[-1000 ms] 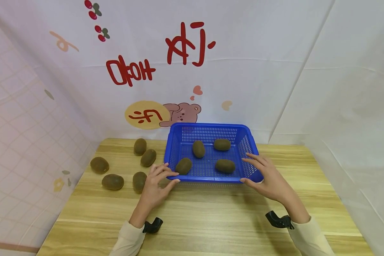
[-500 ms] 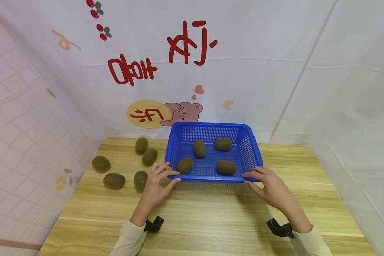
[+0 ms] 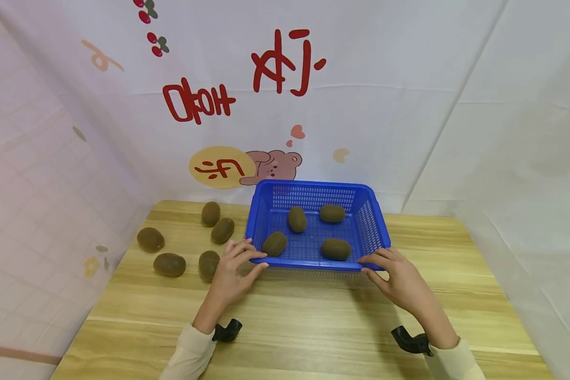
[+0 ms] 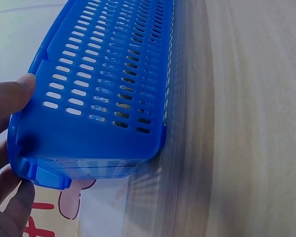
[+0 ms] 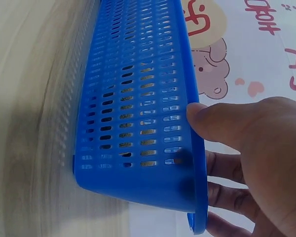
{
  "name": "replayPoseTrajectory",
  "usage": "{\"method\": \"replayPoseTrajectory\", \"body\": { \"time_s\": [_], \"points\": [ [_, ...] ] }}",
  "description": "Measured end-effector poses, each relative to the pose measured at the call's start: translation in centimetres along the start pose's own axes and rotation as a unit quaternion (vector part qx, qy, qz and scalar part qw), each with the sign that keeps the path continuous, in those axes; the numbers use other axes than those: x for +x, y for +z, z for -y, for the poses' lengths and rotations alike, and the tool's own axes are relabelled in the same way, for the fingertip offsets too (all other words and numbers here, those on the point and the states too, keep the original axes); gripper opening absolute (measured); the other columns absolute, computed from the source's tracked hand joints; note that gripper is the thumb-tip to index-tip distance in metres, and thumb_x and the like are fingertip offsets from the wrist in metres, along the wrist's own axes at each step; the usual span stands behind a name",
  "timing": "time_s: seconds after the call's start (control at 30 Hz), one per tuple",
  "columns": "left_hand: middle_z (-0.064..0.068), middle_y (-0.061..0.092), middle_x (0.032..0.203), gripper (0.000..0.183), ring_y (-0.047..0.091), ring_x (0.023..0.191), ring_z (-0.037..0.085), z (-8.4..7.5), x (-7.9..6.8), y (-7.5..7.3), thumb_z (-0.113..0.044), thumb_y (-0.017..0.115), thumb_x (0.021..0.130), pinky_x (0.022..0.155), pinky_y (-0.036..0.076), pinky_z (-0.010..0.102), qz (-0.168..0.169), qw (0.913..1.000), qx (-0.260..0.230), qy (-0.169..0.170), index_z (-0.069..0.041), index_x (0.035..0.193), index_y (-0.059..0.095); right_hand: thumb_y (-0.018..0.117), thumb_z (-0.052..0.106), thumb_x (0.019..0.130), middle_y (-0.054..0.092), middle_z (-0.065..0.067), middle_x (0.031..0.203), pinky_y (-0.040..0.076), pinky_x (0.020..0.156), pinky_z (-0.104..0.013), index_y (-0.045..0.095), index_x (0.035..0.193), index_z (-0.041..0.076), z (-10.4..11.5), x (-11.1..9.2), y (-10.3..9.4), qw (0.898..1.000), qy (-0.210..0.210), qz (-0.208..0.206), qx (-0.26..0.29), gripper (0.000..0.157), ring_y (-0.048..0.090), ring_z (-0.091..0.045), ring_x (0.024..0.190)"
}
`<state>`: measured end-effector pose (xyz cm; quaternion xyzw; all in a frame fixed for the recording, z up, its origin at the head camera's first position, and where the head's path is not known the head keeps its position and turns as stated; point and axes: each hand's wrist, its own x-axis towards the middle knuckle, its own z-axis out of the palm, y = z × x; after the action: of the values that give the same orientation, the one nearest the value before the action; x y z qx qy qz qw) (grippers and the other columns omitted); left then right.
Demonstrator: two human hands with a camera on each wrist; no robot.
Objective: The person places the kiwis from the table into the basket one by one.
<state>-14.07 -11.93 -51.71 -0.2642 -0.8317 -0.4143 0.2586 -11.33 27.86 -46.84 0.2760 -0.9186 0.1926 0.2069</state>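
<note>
A blue plastic basket (image 3: 313,263) with slotted walls stands at the back of the table, several brown kiwis (image 3: 335,249) lying apart on its floor. At its near left corner my left hand (image 3: 234,273) grips the rim, thumb on the outer front and fingers over the edge. My right hand (image 3: 401,279) pinches the rim at the near right corner in the same manner. Up close, the left wrist view shows the left thumb pressed to the basket's rim (image 4: 27,69); the right wrist view shows the right thumb (image 5: 200,116) on the rim, fingers behind it.
Left of the basket, several loose kiwis (image 3: 169,264) lie on the wooden table (image 3: 304,327), one close to my left hand. A white printed cloth (image 3: 361,121) hangs right behind the basket, and cloth walls enclose both sides.
A second ago my right hand was spread at the basket's right side; its fingers have since come down onto the near rim and grip it. My left hand keeps its hold.
</note>
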Motion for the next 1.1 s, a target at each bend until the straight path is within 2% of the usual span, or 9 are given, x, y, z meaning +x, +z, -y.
{"method": "replayPoseTrajectory", "body": {
  "time_s": [0.23, 0.37, 0.47, 0.6, 0.77, 0.97, 1.1],
  "points": [
    [0.004, 0.071, 0.11, 0.028, 0.057, 0.122, 0.033, 0.1, 0.0, 0.0, -0.012, 0.087, 0.081, 0.104, 0.048, 0.046, -0.01, 0.9996, 0.006, 0.026, -0.017, 0.108, 0.079, 0.084, 0.011, 0.084, 0.069, 0.007, 0.09, 0.052, 0.068, -0.031, 0.079, 0.102, 0.02, -0.2, -0.1, 0.0, 1.0, 0.004, 0.008, 0.001, 0.021, 0.062, -0.013, 0.084],
    [0.008, 0.068, 0.118, 0.041, 0.056, 0.125, 0.038, 0.1, -0.1, -0.3, -0.009, 0.087, 0.081, 0.112, 0.044, 0.039, -0.014, 0.9993, -0.004, 0.035, -0.015, 0.12, 0.074, 0.084, 0.012, 0.084, 0.069, 0.007, 0.091, 0.054, 0.069, -0.033, 0.079, 0.103, 0.02, -0.2, 0.1, -0.1, 1.0, 0.003, 0.016, -0.002, 0.021, 0.062, -0.013, 0.086],
    [0.008, 0.064, 0.125, 0.051, 0.052, 0.129, 0.037, 0.1, 0.1, -0.8, -0.01, 0.087, 0.08, 0.117, 0.039, 0.034, -0.013, 0.9994, -0.006, 0.031, -0.015, 0.128, 0.07, 0.084, 0.012, 0.085, 0.069, 0.007, 0.091, 0.054, 0.07, -0.033, 0.079, 0.103, 0.02, -0.1, 0.2, -0.2, 1.0, 0.002, 0.02, -0.003, 0.021, 0.062, -0.012, 0.087],
    [0.01, 0.06, 0.132, 0.061, 0.049, 0.13, 0.032, 0.4, 0.2, -1.6, -0.012, 0.089, 0.079, 0.113, 0.039, 0.033, -0.01, 0.9998, 0.007, 0.015, -0.012, 0.135, 0.065, 0.084, 0.012, 0.085, 0.07, 0.007, 0.092, 0.054, 0.07, -0.033, 0.079, 0.103, 0.019, -0.1, 0.3, -0.3, 1.0, -0.001, 0.02, -0.001, 0.021, 0.063, -0.012, 0.088],
    [0.011, 0.058, 0.136, 0.064, 0.045, 0.134, 0.033, 1.2, -0.2, -2.5, -0.017, 0.09, 0.079, 0.114, 0.037, 0.042, -0.005, 0.9996, 0.019, -0.019, -0.007, 0.136, 0.063, 0.084, 0.011, 0.084, 0.07, 0.007, 0.092, 0.054, 0.07, -0.033, 0.079, 0.103, 0.017, 0.1, 0.0, -0.1, 1.0, 0.001, 0.015, 0.003, 0.02, 0.063, -0.012, 0.088],
    [0.016, 0.051, 0.144, 0.074, 0.039, 0.141, 0.038, 2.3, -0.9, -3.5, -0.02, 0.091, 0.078, 0.116, 0.033, 0.057, 0.008, 0.9975, 0.032, -0.063, -0.012, 0.143, 0.057, 0.084, 0.011, 0.084, 0.07, 0.007, 0.092, 0.054, 0.069, -0.032, 0.079, 0.102, 0.019, 0.0, 0.0, -0.1, 1.0, 0.005, 0.014, 0.004, 0.021, 0.063, -0.012, 0.087],
    [0.02, 0.046, 0.148, 0.084, 0.036, 0.142, 0.04, 2.9, -1.5, -4.0, -0.019, 0.092, 0.076, 0.113, 0.034, 0.062, 0.009, 0.9948, 0.045, -0.091, -0.011, 0.149, 0.051, 0.084, 0.012, 0.084, 0.07, 0.007, 0.092, 0.054, 0.069, -0.032, 0.079, 0.103, 0.019, -0.1, 0.0, -0.2, 1.0, 0.004, 0.018, 0.005, 0.02, 0.063, -0.013, 0.087]
  ]
}}
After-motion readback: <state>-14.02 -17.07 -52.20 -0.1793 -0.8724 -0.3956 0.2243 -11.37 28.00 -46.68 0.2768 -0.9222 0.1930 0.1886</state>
